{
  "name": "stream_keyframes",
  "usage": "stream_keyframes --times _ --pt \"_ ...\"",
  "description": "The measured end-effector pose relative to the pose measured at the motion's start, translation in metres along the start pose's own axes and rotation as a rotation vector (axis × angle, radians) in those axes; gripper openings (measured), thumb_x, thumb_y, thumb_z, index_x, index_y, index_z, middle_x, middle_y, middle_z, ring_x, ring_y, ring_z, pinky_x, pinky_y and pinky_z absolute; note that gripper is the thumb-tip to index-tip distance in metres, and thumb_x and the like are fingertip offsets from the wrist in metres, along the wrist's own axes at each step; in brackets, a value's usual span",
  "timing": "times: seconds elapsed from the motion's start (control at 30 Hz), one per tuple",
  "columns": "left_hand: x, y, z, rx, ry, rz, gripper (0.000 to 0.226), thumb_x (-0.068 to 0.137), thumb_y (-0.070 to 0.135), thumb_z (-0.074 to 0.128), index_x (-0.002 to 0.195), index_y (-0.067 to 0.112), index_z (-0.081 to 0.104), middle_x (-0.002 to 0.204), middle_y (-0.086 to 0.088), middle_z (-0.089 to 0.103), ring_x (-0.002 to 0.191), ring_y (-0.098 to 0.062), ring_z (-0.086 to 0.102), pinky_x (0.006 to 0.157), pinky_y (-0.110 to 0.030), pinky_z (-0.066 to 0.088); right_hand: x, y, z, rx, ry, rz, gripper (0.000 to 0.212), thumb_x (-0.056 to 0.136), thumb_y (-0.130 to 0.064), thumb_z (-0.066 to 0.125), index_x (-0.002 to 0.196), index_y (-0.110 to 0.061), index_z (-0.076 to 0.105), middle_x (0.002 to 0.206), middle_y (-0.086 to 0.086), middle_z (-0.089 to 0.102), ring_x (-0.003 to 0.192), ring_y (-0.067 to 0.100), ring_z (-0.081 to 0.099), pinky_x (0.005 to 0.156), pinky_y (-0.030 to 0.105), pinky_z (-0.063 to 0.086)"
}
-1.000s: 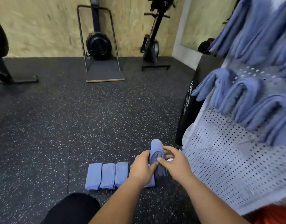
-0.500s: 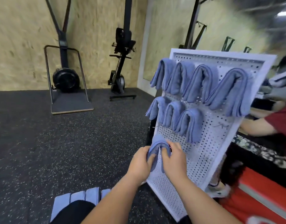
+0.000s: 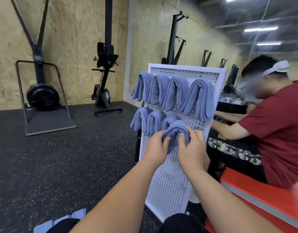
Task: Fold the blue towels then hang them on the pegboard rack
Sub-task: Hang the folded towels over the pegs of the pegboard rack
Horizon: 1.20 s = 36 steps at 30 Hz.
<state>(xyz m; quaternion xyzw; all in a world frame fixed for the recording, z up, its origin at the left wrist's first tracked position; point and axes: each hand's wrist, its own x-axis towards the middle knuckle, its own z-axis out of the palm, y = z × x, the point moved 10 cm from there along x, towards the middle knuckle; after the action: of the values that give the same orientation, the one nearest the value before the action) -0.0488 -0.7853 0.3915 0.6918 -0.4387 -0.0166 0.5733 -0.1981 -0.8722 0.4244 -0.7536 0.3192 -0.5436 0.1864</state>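
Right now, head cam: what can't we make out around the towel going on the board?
Head view: the peg under the held towel, hidden by the towel and the grip of the left hand and right hand; hooked on or not, cannot tell.
Head view: floor towels, cut off by the bottom edge and covered by a dark knee; count unknown.
Head view: empty hooks on the lower pegboard, too thin and blurred to count.

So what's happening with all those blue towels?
A person is hanging folded towels on a white pegboard rack. The left hand and right hand both hold a folded blue towel up against the board, at the right end of the second row. Seven hung towels are already up: four on top, three below. A few spare towels lie folded on the floor nearby.
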Motion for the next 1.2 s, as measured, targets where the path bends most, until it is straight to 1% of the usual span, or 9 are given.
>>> stream_keyframes --times 0.07,0.2,0.4,0.5,0.7,0.8,0.93,1.1,1.2 --pt "0.007 0.008 0.007 -0.008 0.001 0.017 0.014 0.109 0.022 0.051 0.102 0.029 0.062 0.094 0.01 0.066 0.083 -0.001 0.059 0.068 -0.02 0.04 0.007 0.003 -0.008 -0.023 0.023 0.015 0.038 0.102 -0.028 0.062 0.138 -0.018 0.067 0.124 -0.002 0.057 0.112 0.018 0.059 0.09 0.029 0.043" --pt "0.025 0.007 0.03 0.018 -0.039 -0.017 0.013 0.109 0.029 0.049 0.104 0.03 0.061 0.099 0.006 0.07 0.092 -0.018 0.064 0.076 -0.035 0.048 0.021 0.018 -0.01 -0.029 0.048 0.014 0.038 0.101 -0.027 0.062 0.136 -0.016 0.068 0.122 0.002 0.057 0.111 0.023 0.06 0.097 0.037 0.049" --pt "0.043 -0.005 0.068 0.106 -0.124 -0.076 0.02 0.11 0.027 0.048 0.114 0.014 0.064 0.107 -0.006 0.071 0.093 -0.026 0.061 0.077 -0.035 0.042 0.03 0.055 -0.005 -0.104 0.055 0.078 0.036 0.099 -0.024 0.064 0.133 -0.014 0.07 0.118 0.009 0.057 0.111 0.034 0.059 0.097 0.043 0.05" --pt "0.052 -0.01 0.083 0.133 -0.149 -0.093 0.023 0.11 0.028 0.048 0.117 0.015 0.065 0.112 -0.009 0.072 0.102 -0.033 0.065 0.084 -0.04 0.051 0.034 0.074 -0.001 -0.152 0.035 0.116 0.039 0.099 -0.029 0.062 0.135 -0.016 0.069 0.121 0.008 0.058 0.115 0.034 0.058 0.092 0.048 0.052" --pt "0.059 -0.028 0.098 0.214 -0.176 -0.143 0.026 0.11 0.034 0.047 0.101 0.013 0.058 0.101 -0.011 0.069 0.095 -0.037 0.063 0.08 -0.045 0.051 0.036 0.082 0.011 -0.201 0.025 0.11 0.045 0.097 -0.039 0.059 0.138 -0.021 0.065 0.125 0.004 0.056 0.111 0.033 0.061 0.087 0.052 0.055" --pt "0.049 -0.038 0.104 0.222 -0.208 -0.143 0.029 0.108 0.038 0.049 0.091 0.015 0.053 0.093 -0.009 0.067 0.089 -0.037 0.062 0.079 -0.046 0.052 0.03 0.083 0.018 -0.116 0.036 0.135 0.047 0.099 -0.032 0.064 0.143 -0.016 0.06 0.136 0.007 0.055 0.117 0.034 0.061 0.092 0.046 0.053" --pt "0.029 -0.053 0.107 0.258 -0.244 -0.167 0.035 0.108 0.036 0.052 0.078 0.023 0.039 0.078 -0.002 0.055 0.078 -0.033 0.05 0.068 -0.04 0.038 0.017 0.084 0.025 -0.084 0.035 0.165 0.051 0.101 -0.034 0.063 0.149 -0.019 0.052 0.145 0.006 0.05 0.121 0.034 0.061 0.09 0.047 0.054" --pt "-0.003 -0.089 0.104 0.305 -0.328 -0.214 0.021 0.106 0.037 0.055 0.099 0.02 0.065 0.101 -0.008 0.073 0.094 -0.034 0.066 0.084 -0.041 0.056 -0.002 0.085 0.025 -0.107 0.042 0.19 0.051 0.099 -0.025 0.069 0.145 -0.007 0.055 0.136 0.019 0.058 0.122 0.043 0.059 0.097 0.043 0.042" --pt "-0.027 -0.115 0.096 0.35 -0.366 -0.251 0.025 0.105 0.04 0.057 0.113 0.021 0.071 0.109 -0.004 0.074 0.099 -0.028 0.068 0.088 -0.039 0.057 -0.026 0.083 0.029 -0.09 0.058 0.173 0.051 0.094 -0.019 0.075 0.139 -0.003 0.057 0.125 0.025 0.06 0.115 0.045 0.058 0.097 0.043 0.038"
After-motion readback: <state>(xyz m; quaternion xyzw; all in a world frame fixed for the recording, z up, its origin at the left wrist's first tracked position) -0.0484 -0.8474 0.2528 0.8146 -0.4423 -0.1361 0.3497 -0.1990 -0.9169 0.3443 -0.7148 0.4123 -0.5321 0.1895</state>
